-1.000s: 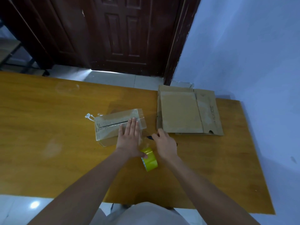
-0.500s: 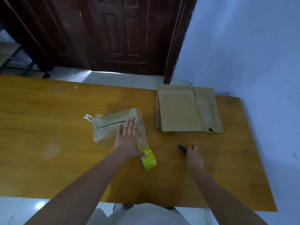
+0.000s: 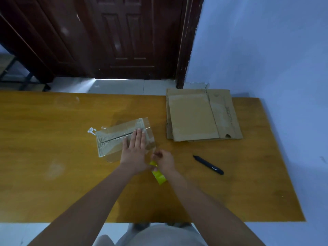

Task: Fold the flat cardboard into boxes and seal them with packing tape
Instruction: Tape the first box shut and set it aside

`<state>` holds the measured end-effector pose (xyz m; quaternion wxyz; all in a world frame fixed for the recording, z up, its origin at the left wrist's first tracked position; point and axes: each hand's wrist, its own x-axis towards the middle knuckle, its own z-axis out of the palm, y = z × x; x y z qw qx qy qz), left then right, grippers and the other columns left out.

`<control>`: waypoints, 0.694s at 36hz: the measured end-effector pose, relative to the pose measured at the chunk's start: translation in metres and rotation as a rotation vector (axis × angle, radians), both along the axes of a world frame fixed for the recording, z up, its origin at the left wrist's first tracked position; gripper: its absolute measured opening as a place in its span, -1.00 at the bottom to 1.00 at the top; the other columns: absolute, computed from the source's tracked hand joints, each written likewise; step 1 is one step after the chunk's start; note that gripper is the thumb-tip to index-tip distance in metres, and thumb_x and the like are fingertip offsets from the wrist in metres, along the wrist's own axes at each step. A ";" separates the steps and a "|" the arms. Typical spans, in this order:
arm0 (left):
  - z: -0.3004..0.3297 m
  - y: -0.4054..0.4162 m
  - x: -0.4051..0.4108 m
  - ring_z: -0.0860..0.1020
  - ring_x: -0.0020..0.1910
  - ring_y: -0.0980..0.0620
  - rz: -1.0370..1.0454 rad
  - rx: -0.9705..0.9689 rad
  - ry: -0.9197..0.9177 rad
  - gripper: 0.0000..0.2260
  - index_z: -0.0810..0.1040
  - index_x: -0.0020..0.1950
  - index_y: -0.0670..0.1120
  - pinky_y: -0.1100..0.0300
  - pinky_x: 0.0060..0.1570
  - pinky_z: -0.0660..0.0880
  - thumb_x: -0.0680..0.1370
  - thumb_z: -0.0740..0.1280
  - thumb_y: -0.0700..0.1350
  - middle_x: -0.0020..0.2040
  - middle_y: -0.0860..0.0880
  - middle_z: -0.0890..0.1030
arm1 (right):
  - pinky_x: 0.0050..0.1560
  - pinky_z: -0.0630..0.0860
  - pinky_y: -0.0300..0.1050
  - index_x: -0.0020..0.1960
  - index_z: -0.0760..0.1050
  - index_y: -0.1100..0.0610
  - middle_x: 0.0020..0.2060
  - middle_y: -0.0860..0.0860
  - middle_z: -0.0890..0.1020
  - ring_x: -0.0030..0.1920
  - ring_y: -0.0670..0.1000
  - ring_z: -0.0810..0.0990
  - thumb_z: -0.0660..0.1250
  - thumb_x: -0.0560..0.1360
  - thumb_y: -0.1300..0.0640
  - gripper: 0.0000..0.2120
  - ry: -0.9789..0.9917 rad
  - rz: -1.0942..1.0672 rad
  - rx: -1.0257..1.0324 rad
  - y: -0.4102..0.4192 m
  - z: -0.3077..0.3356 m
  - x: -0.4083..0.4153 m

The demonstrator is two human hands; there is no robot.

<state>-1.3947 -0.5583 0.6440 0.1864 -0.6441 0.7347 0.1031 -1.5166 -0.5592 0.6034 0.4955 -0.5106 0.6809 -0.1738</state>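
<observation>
Printing was seen on the side flap of the flat cardboard stack (image 3: pixel 195 118), but it was too blurred to be read. The stack, matte brown with a notch cut in its near edge, lay at the far right of the glossy wooden table (image 3: pixel 53 174). The small folded box (image 3: pixel 113 139), wrapped in shiny clear tape, was pressed down by the left hand (image 3: pixel 134 153), fingers straight and flat on its top. The yellow tape roll (image 3: pixel 158 176) lay just beside the box, and the right hand (image 3: pixel 164 161) was curled over it; whether the tape strip was pinched could not be told. A slim black cutter (image 3: pixel 208 165) lay apart to the right.
</observation>
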 end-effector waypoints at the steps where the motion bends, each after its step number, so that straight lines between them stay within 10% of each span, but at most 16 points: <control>1: 0.000 0.000 0.001 -0.40 0.47 -0.10 -0.008 -0.006 0.001 0.22 -0.49 0.42 -0.21 -0.16 0.45 -0.25 0.26 0.13 0.57 0.45 -0.14 -0.46 | -0.13 0.30 -0.26 0.06 0.57 0.26 0.01 0.16 0.65 -0.02 0.04 0.57 0.33 0.52 0.19 -0.82 0.007 -0.002 -0.006 0.001 0.000 0.000; 7: 0.005 -0.005 0.013 0.01 0.53 -0.06 -0.005 -0.147 0.134 -0.18 -0.03 0.56 -0.13 -0.07 0.40 0.09 0.48 -0.07 0.40 0.57 -0.08 -0.03 | -0.21 0.27 -0.29 0.01 0.56 0.22 -0.03 0.14 0.65 -0.07 0.04 0.56 0.31 0.53 0.20 -0.88 0.000 -0.055 -0.030 0.006 0.002 0.000; 11: -0.001 -0.018 0.016 0.46 0.25 -0.10 -0.006 -0.371 0.221 -0.41 0.47 0.27 -0.12 -0.04 0.06 0.40 0.52 -0.03 0.27 0.29 -0.07 0.47 | -0.26 0.21 -0.31 -0.07 0.54 0.18 -0.06 0.14 0.65 -0.12 -0.01 0.50 0.30 0.54 0.19 -0.93 0.009 -0.068 -0.068 0.009 0.004 -0.001; 16: -0.013 -0.027 0.013 0.54 -0.02 -0.13 0.001 -0.448 0.147 -0.66 0.54 0.04 -0.15 -0.01 -0.13 0.42 0.46 0.40 0.10 0.02 -0.11 0.56 | -0.24 0.23 -0.26 -0.03 0.53 0.29 -0.08 0.15 0.65 -0.06 0.08 0.56 0.31 0.53 0.16 -0.83 0.041 -0.084 -0.109 0.012 0.002 0.001; 25: -0.026 -0.027 0.018 0.54 -0.13 -0.14 -0.107 -0.633 0.144 -0.61 0.46 -0.03 -0.18 -0.04 -0.22 0.47 0.37 0.46 0.08 -0.06 -0.15 0.56 | -0.20 0.32 -0.09 -0.10 0.47 0.28 -0.17 0.16 0.59 -0.14 0.11 0.54 0.26 0.56 0.17 -0.84 0.111 -0.017 -0.176 0.021 0.001 0.001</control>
